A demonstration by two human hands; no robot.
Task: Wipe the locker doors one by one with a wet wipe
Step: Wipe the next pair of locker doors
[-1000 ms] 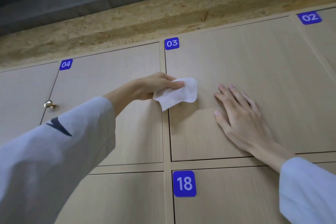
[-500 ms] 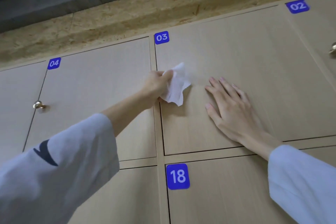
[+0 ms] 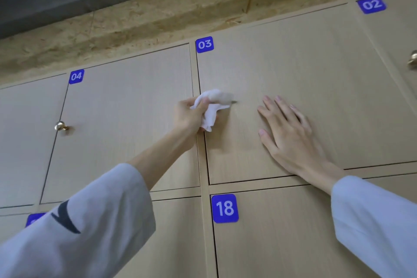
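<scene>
so far the work sits on door 03 (image 3: 293, 79), and no frame shows which doors are finished; doors 18 (image 3: 282, 232), 04 (image 3: 126, 119) and 02 (image 3: 397, 36) around it probably remain. nearest, two pale sleeves reach up. the right hand (image 3: 291, 135) lies flat with straight fingers on door 03. the left hand (image 3: 188, 117), at that door's left edge, grips the bunched wet wipe (image 3: 212, 108) pressed to the panel.
</scene>
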